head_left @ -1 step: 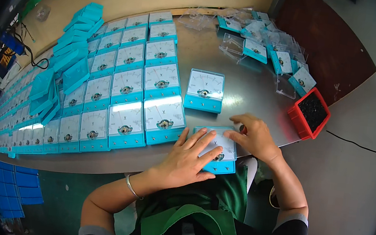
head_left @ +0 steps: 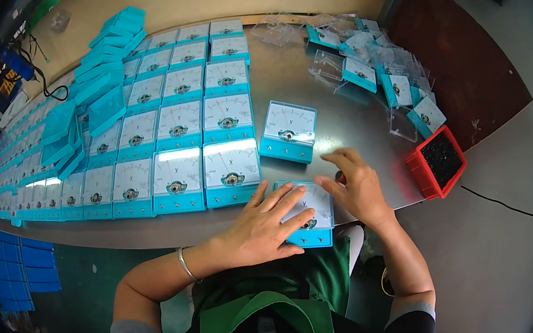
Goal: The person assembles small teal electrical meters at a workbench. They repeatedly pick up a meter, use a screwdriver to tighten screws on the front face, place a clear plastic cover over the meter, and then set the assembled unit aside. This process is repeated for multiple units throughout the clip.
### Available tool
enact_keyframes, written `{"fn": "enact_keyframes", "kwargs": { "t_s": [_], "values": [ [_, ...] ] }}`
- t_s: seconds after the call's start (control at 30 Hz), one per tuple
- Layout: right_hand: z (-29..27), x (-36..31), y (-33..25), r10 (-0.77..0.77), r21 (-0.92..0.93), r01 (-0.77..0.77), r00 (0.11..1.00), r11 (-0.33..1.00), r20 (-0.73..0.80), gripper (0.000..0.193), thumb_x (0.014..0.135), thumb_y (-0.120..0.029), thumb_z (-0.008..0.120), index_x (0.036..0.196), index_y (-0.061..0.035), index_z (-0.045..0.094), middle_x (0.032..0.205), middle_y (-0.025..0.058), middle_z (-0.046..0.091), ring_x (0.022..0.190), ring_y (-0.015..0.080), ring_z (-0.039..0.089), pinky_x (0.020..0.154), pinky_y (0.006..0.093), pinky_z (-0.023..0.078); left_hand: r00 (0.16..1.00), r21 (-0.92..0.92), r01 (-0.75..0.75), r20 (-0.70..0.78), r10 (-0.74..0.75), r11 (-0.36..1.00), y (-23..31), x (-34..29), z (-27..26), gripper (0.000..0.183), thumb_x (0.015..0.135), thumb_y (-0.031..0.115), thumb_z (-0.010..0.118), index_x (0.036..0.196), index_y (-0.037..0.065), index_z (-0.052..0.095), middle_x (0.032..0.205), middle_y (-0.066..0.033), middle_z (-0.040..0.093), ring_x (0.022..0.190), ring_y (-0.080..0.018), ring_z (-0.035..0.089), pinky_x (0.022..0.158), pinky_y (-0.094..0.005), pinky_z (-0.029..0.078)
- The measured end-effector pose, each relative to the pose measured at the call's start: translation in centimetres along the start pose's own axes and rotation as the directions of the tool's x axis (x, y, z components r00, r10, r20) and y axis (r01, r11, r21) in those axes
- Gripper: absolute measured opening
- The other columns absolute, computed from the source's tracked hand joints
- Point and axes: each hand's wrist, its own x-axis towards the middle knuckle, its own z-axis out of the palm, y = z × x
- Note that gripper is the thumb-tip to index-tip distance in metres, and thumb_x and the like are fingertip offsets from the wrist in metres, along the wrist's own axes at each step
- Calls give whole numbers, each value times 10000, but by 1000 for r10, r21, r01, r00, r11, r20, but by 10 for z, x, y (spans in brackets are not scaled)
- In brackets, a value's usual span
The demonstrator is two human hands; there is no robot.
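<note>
A teal-based panel meter [head_left: 316, 202] with a white dial face and clear cover lies at the table's front edge. My left hand [head_left: 259, 229] rests flat over its left side, fingers spread and covering part of the dial. Just above its upper right corner is my right hand [head_left: 360, 188], thumb and forefinger apart, the other fingers curled. A small dark red thing [head_left: 340, 175] shows under the curled fingers, mostly hidden; its kind cannot be made out. Another such meter [head_left: 289, 131] lies face up a little beyond my hands.
Rows of similar meters [head_left: 180, 120] fill the table's left half, with teal housings [head_left: 107, 107] piled on them. Loose meters and clear covers [head_left: 328, 63] lie at the back right. A red bin [head_left: 418, 166] of small black parts sits by the right edge.
My right hand has shifted slightly up and left, and its fingertips have lifted away from the meter's cover. My left hand stays on the meter.
</note>
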Motion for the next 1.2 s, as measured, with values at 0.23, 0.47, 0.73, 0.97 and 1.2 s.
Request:
{"fn": "enact_keyframes", "kwargs": {
  "t_s": [0.23, 0.47, 0.73, 0.97, 1.2],
  "values": [
    [25, 87, 43, -285, -123, 284, 958, 951, 6, 479, 918, -476, 476, 1223, -123, 586, 1369, 147, 461, 1100, 373, 546, 939, 467, 425, 999, 139, -15, 52, 7, 990, -49, 51, -11, 521, 821, 401, 640, 1209, 69, 537, 1337, -199, 397, 1309, -379, 320, 1034, -626, 250],
    [3, 162, 37, -216, -39, 222, 968, 974, 131, 324, 887, -337, 541, 1052, -98, 685, 1128, 160, 628, 925, 331, 624, 804, 413, 498, 969, 220, 120, 187, -163, 968, -122, 108, -28, 793, 765, 646, 587, 1273, 51, 461, 1413, -320, 273, 1331, -508, 214, 1062, -611, 203],
    [26, 304, 78, -313, -719, 137, 942, 681, -117, 674, 740, -97, 663, 1367, -181, 428, 1358, 154, 453, 1076, 337, 560, 720, 375, 559, 977, 212, 93, 166, -130, 973, -134, 122, -32, 797, 783, 602, 592, 1293, 9, 436, 1391, -371, 261, 1292, -551, 254, 1058, -600, 225],
    [72, 398, 80, -438, -857, 349, 883, 378, 167, 574, 866, -128, 547, 1387, -306, 385, 1481, 144, 275, 1230, 457, 414, 823, 413, 546, 978, 188, 57, 187, -92, 981, -141, 127, -35, 828, 781, 650, 553, 1279, -4, 454, 1365, -375, 285, 1277, -561, 273, 1015, -645, 250],
    [69, 427, 108, -163, -932, 183, 977, 313, 137, 424, 877, -159, 532, 1284, -276, 509, 1351, 175, 452, 1149, 461, 501, 818, 413, 545, 972, 241, 85, 194, -133, 967, -174, 149, -41, 770, 784, 615, 577, 1294, 50, 463, 1403, -320, 278, 1315, -504, 261, 1038, -626, 240]
  ]
}}
